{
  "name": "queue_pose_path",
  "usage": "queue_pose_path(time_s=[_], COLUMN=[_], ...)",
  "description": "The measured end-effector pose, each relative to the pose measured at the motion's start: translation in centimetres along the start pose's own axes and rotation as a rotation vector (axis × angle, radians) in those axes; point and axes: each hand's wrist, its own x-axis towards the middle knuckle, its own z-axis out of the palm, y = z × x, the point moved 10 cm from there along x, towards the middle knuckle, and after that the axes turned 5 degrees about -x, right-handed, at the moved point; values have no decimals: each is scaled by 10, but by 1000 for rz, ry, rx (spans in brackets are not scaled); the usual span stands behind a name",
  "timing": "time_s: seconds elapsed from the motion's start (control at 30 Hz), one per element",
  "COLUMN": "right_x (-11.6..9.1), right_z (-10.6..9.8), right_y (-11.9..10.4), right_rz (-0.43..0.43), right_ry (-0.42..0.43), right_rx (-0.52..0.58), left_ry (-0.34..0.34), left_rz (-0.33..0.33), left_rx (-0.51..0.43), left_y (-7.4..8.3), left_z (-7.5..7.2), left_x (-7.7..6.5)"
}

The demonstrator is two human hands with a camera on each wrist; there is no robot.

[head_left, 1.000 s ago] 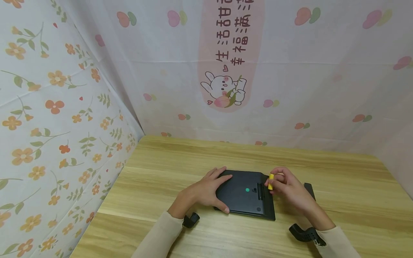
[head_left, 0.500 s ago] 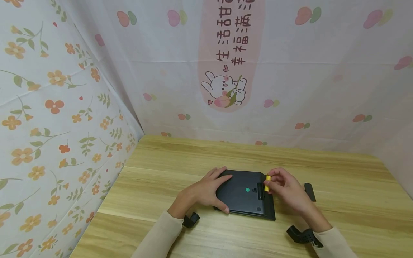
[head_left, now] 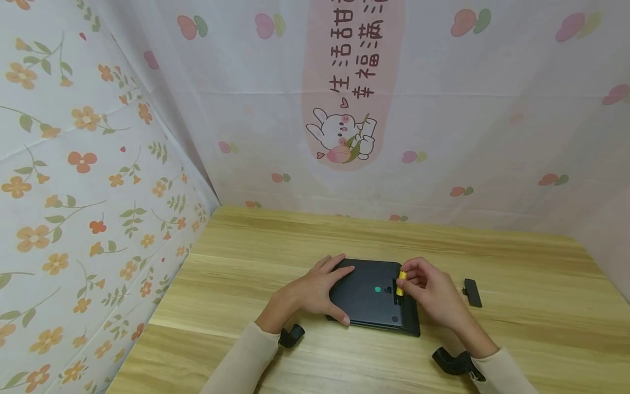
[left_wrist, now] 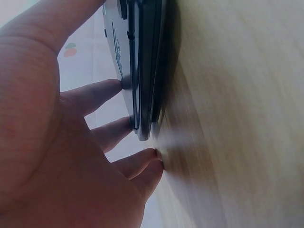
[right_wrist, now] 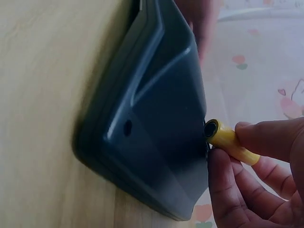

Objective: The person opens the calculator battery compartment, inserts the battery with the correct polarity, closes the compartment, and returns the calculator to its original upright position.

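Note:
A black calculator-like device [head_left: 366, 298] lies with its back up on the table, its battery compartment [head_left: 396, 300] uncovered near the right end. My left hand [head_left: 315, 287] rests spread over the device's left end, thumb at the near edge; in the left wrist view some fingertips touch its back and others the tabletop. Between thumb and fingers my right hand [head_left: 433, 290] pinches a yellow battery [head_left: 401, 283], held slightly tilted over the compartment. One dark end of the battery faces the camera in the right wrist view. Fingers and battery partly hide the compartment.
Right of my right hand, a small black battery cover [head_left: 472, 293] lies on the wooden table [head_left: 275, 235]. A printed cloth [head_left: 236, 109] hangs behind the table, and a floral cloth [head_left: 88, 208] is at the left.
My right hand has moved left with the battery, from beside the device's right edge to over the compartment. The battery cover now shows whole. My left hand stays in place.

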Motion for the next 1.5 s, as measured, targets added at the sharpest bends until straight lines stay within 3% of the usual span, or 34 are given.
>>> queue_pose_path(time_s=[0.3,1.5], right_x=[-3,-3], right_z=[3,8], right_y=[-14,-19], right_rz=[-77,-108], right_ry=[15,30], right_rx=[-80,-240], left_ry=[-3,6], left_rz=[1,3], left_rx=[2,-3], left_y=[0,0], left_z=[0,-1], left_x=[1,0])
